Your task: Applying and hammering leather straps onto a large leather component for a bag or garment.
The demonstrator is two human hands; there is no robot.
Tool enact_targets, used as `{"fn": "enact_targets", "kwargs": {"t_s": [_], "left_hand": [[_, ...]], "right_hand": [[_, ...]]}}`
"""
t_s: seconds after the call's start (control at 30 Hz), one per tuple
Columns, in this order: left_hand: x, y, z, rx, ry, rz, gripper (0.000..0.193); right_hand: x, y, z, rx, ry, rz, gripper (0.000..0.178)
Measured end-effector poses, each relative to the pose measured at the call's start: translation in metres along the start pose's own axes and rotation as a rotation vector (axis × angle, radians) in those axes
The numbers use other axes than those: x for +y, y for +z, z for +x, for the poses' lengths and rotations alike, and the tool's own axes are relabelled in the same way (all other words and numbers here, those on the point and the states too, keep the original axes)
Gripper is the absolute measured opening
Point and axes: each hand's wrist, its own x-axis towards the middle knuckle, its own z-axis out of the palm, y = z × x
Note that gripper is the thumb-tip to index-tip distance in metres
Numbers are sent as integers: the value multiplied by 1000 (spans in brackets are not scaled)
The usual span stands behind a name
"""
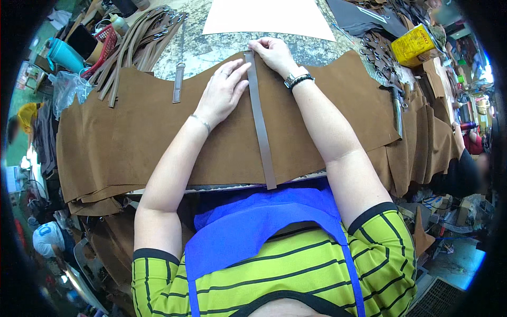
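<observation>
A person, seen from above, works with both bare hands over a large brown leather sheet (211, 153) spread across a worktable. A long grey-brown strap (260, 127) lies on the middle of the sheet, running from its far edge to its near edge, where the strap's end just pokes past.

The right hand (274, 55) is at the sheet's far edge, thumb and fingers drawn together in a pinch on the strap's far end; whether the leather's edge is caught too, I cannot tell. A watch (296, 76) circles that wrist. The left hand (224, 92) rests on the sheet just left of the strap, loosely spread and gripping nothing, its fingertips at the strap's side.

Farther left, a short strap (177, 87) with a metal ring straddles the sheet's far edge. A bundle of straps (132, 50) fans out beyond the sheet's far left part, some tips lying over it. Beyond the sheet's middle is a large white panel (266, 18); past its far right corner stands a yellow can (414, 46), tilted in view. A tool with a long handle (397, 111) lies at the sheet's right end. In front of the near edge is the person's blue apron (264, 211).
</observation>
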Motion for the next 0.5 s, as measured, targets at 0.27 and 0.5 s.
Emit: {"fn": "enact_targets", "kwargs": {"t_s": [0.27, 0.5], "left_hand": [[-6, 15, 3, -78, 2, 167, 41], [-6, 16, 2, -79, 18, 226, 42]], "right_hand": [[-1, -1, -2, -13, 3, 26, 34], [-5, -2, -6, -20, -18, -25, 33]]}}
